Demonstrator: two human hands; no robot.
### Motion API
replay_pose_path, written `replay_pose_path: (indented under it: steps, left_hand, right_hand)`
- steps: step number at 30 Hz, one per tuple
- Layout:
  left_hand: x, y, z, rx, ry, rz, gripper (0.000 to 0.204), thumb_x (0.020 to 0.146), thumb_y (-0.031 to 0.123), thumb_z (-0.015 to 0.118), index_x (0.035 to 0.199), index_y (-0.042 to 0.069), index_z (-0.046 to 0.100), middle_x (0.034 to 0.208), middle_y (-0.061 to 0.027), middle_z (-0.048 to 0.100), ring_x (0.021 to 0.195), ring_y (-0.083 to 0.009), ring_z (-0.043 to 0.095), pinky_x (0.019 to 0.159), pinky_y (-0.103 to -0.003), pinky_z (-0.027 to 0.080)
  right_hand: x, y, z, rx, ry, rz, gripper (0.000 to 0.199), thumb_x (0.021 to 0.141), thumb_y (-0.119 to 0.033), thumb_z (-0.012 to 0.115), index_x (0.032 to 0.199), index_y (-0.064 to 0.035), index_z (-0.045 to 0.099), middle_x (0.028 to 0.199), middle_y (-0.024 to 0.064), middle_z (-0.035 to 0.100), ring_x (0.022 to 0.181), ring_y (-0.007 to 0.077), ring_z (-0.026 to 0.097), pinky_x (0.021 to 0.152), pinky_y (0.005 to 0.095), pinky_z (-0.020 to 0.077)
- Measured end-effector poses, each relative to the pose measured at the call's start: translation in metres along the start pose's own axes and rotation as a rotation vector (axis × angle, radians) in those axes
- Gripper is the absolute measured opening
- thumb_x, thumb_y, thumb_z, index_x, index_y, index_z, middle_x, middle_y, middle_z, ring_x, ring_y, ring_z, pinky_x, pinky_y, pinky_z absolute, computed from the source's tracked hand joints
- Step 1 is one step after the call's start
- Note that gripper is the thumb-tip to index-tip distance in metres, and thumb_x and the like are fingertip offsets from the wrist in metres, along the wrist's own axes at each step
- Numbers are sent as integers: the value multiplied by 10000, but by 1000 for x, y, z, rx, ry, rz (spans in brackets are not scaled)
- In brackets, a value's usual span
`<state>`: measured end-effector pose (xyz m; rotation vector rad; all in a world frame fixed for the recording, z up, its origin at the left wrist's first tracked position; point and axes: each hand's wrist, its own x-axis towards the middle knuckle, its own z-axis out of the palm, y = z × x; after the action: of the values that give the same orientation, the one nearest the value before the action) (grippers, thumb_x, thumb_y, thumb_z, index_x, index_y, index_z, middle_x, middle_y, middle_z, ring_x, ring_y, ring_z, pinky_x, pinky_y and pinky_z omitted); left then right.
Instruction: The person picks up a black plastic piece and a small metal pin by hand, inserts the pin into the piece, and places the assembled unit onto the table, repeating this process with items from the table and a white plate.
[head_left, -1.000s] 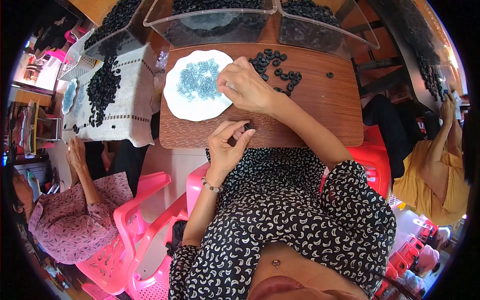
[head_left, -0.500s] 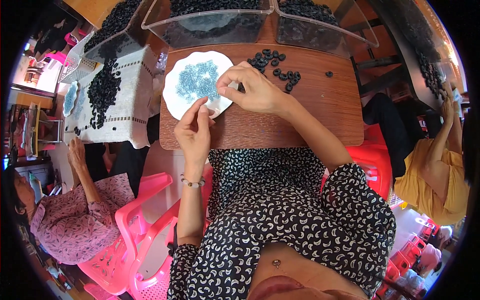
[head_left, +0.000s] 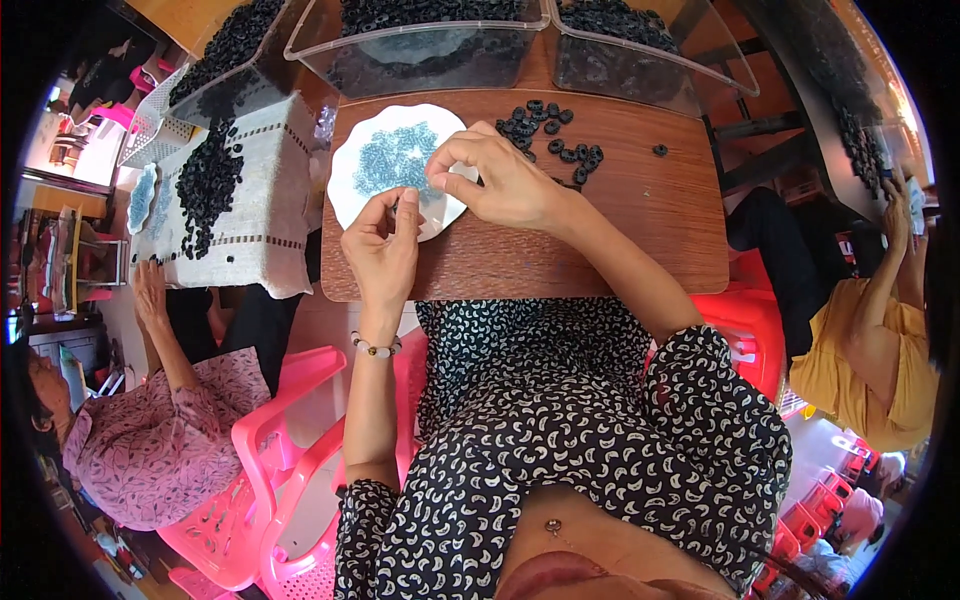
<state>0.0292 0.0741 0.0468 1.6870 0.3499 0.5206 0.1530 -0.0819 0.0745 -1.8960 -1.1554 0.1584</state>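
Observation:
A white plate with a wavy rim [head_left: 343, 190] lies on the left of the brown wooden table, bearing a layer of tiny pale-blue translucent pieces [head_left: 395, 160]. Over the plate's near edge, my left hand [head_left: 385, 245] is closed, thumb and forefinger pinched; whatever lies between them is too small to make out. My right hand [head_left: 505, 185] reaches across the plate's right side, fingers curled and thumb against forefinger. What it pinches, if anything, is hidden. Beyond my right hand lie several loose black ring-shaped parts [head_left: 568, 154], partly covered by that hand.
Clear plastic bins [head_left: 430, 70] full of black rings line the table's far edge. To the left, a cloth-covered table [head_left: 275, 200] carries a heap of black rings [head_left: 208, 185], with a co-worker's hand [head_left: 150, 295] at its edge. Another person in yellow [head_left: 870, 350] sits at right.
My left hand has shifted slightly left and up, its fingers curling more. The right hand has edged slightly left, still over the plate.

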Motion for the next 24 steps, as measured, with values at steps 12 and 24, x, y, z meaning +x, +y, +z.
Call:
replay_pose_path:
  steps: [12, 24]
  left_hand:
    - [8, -6, -1, -207, 73, -54, 212, 991, 195, 706, 997, -14, 739, 735, 3, 674, 648, -35, 586, 572, -189, 440]
    - [-14, 10, 17, -163, -9, -20, 254, 1032, 203, 650, 1103, -29, 728, 828, -10, 692, 719, -43, 594, 664, -200, 480]
  right_hand:
    - [-1, 8, 8, -55, 102, 0, 204, 945, -211, 710, 1076, -54, 705, 1074, 77, 708, 1088, 272, 568, 951, 409, 453]
    - [-20, -12, -11, 135, 105, 7, 136, 938, -171, 718, 979, -42, 728, 905, 43, 707, 900, 174, 599, 772, 327, 489]
